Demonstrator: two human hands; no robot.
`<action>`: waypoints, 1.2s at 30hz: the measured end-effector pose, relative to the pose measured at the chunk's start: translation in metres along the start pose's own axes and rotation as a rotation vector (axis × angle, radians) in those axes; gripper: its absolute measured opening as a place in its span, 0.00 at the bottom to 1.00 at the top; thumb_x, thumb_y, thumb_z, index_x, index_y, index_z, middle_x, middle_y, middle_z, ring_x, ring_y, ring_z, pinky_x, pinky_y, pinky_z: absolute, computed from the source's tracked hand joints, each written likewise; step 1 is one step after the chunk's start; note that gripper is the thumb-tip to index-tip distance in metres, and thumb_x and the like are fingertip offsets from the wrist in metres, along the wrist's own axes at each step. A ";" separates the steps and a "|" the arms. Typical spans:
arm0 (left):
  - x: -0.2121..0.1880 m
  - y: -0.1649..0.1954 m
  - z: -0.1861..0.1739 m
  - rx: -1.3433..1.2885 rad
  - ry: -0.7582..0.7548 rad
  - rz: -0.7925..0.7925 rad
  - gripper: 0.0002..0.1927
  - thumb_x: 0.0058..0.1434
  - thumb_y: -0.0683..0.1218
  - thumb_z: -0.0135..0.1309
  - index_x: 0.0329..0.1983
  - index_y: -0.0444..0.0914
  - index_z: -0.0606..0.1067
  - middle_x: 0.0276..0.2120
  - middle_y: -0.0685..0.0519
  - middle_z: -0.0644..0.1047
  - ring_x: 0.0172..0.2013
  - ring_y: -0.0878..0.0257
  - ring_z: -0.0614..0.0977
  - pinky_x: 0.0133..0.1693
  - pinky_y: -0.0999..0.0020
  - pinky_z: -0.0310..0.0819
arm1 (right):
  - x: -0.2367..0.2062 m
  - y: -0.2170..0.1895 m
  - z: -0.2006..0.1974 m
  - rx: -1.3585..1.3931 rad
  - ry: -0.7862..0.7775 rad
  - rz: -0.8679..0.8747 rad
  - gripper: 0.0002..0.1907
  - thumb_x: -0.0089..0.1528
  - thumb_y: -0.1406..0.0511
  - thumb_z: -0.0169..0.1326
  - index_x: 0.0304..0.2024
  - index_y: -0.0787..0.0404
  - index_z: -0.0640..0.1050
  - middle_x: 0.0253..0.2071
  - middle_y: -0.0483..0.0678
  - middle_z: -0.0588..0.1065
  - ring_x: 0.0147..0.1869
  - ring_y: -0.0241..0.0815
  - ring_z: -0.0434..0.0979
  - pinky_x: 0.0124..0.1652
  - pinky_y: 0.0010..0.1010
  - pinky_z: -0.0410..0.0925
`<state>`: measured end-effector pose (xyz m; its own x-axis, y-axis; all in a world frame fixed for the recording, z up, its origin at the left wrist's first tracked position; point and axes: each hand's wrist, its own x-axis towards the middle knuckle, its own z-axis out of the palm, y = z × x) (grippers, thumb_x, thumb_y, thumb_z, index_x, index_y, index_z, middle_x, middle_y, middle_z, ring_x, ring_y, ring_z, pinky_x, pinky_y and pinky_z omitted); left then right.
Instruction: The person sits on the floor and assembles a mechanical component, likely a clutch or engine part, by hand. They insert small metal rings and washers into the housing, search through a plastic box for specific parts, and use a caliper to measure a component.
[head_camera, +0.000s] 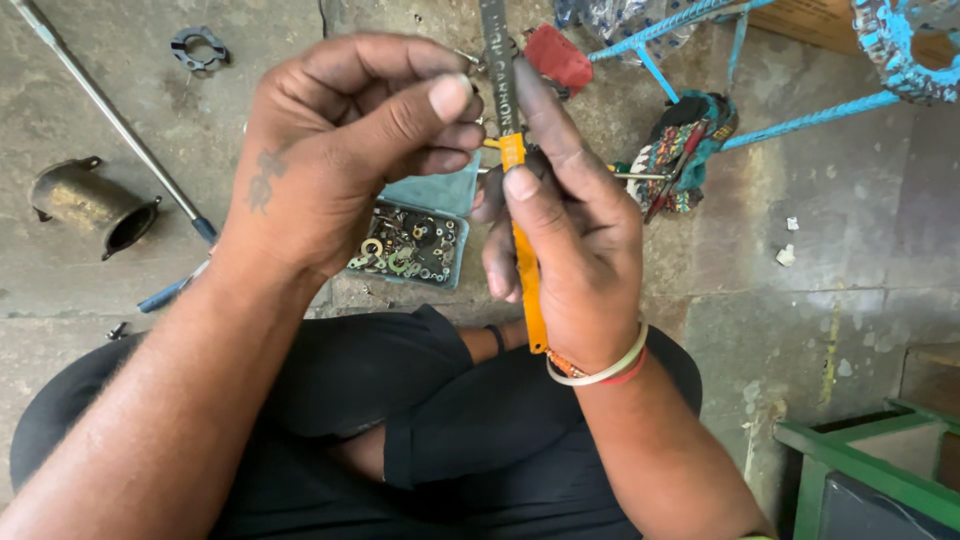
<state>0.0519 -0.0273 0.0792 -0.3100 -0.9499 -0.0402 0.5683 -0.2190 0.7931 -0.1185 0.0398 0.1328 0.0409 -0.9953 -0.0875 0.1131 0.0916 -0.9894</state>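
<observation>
My right hand (565, 235) grips an orange-handled vernier caliper (523, 255), held upright with its grey steel scale (496, 60) pointing away from me; the thumb rests on the slider. My left hand (345, 150) is curled close beside the caliper jaws, fingertips pinched at something small that I cannot make out. Both hands hover above my crossed legs in black trousers. Below the hands lies a small teal tray (412, 245) holding several washers, nuts and small metal bits.
A long metal rod with blue grip (110, 120) lies at left, beside a rusty cylindrical part (90, 205) and a metal clamp ring (198, 48). A blue metal frame (800, 120), a colourful rag (680, 150), a red object (558, 57) and a green stand (865, 470) sit around.
</observation>
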 end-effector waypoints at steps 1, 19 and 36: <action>0.000 0.000 0.002 0.005 0.014 -0.011 0.10 0.68 0.39 0.61 0.52 0.32 0.79 0.42 0.49 0.83 0.43 0.62 0.86 0.48 0.66 0.85 | 0.001 0.000 0.002 -0.002 0.044 0.033 0.30 0.73 0.69 0.47 0.77 0.63 0.60 0.42 0.46 0.75 0.29 0.28 0.70 0.26 0.20 0.65; -0.002 0.000 0.009 0.165 -0.002 0.018 0.11 0.69 0.40 0.62 0.52 0.31 0.80 0.40 0.49 0.84 0.40 0.66 0.85 0.46 0.71 0.84 | -0.001 0.002 0.000 0.001 0.062 0.078 0.29 0.71 0.69 0.46 0.75 0.62 0.60 0.42 0.47 0.75 0.32 0.27 0.70 0.26 0.20 0.66; -0.001 0.006 -0.001 0.216 -0.017 0.056 0.08 0.71 0.40 0.61 0.49 0.30 0.80 0.39 0.48 0.83 0.40 0.64 0.86 0.46 0.69 0.85 | -0.009 -0.007 -0.002 -0.023 -0.028 0.069 0.26 0.74 0.69 0.47 0.75 0.64 0.64 0.38 0.50 0.77 0.23 0.29 0.70 0.22 0.19 0.63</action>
<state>0.0564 -0.0280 0.0837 -0.2964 -0.9549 0.0165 0.4091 -0.1114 0.9057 -0.1219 0.0482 0.1403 0.0760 -0.9854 -0.1525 0.0863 0.1588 -0.9835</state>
